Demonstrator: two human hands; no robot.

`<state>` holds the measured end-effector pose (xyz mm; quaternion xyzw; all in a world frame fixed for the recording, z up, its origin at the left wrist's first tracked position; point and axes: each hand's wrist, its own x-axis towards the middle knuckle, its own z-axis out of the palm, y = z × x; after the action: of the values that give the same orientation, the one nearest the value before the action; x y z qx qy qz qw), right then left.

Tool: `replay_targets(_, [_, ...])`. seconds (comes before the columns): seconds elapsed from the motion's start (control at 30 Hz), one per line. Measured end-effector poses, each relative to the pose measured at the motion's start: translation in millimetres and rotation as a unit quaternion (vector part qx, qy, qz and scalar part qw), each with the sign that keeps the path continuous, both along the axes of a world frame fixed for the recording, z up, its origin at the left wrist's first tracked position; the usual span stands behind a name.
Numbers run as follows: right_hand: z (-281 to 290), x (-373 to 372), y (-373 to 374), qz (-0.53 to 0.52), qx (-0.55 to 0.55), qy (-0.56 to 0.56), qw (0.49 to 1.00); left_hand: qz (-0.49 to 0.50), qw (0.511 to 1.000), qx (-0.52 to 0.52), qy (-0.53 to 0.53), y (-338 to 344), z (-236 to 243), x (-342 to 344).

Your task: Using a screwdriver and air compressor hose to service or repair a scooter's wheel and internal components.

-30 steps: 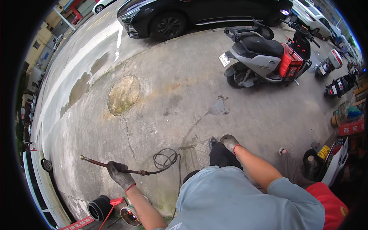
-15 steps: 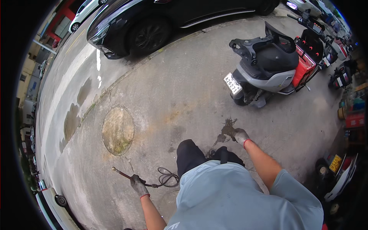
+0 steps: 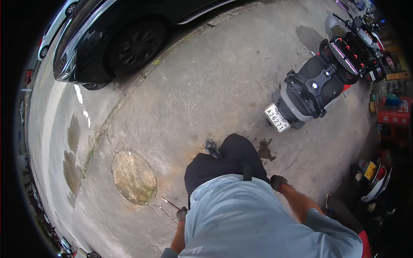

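Note:
My left hand (image 3: 182, 213), in a grey work glove, is closed around a slim hose wand (image 3: 171, 203) beside my left hip. The wand's pale metal tip points away to the left, toward a round cover (image 3: 134, 176) set in the concrete. My body hides the wand's rear end and any hose behind it. My right hand (image 3: 279, 182), gloved in grey with a red cuff, hangs beside my right thigh. Its fingers are hidden, so I cannot make out whether it holds anything. Ahead of it, a dark wet patch (image 3: 266, 149) marks the ground.
A grey and black scooter (image 3: 307, 92) stands ahead to the right, and a black car (image 3: 129, 43) is parked ahead to the left. A low kerb line (image 3: 142, 79) crosses between them. Another scooter (image 3: 372, 176) and a red box (image 3: 393, 112) are at the right.
My body has turned and stepped ahead. Both hands have drawn in toward my hips, and the wand has come closer to my body. The coiled black hose is now out of sight.

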<state>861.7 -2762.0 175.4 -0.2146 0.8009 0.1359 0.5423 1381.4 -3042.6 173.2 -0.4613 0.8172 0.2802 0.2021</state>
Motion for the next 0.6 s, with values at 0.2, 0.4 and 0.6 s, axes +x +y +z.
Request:
replay_targets(0.2, [33.9, 80.8, -12.3, -0.11, 0.098, -0.096, 0.984, 0.435, 0.863, 0.257, -0.003, -90.6, 1.2, -9.4])
replay_targets(0.4, [65.5, 77.5, -81.2, -0.159, 0.221, -0.131, 0.953, 0.552, 0.786, 0.277, -0.018, -211.7, 23.4, -75.1])
replay_targets(0.6, [104.8, 66.0, -158.6, -0.188, 0.297, -0.143, 0.925, 0.508, 0.803, 0.308, -0.051, -313.9, 21.7, -104.4])
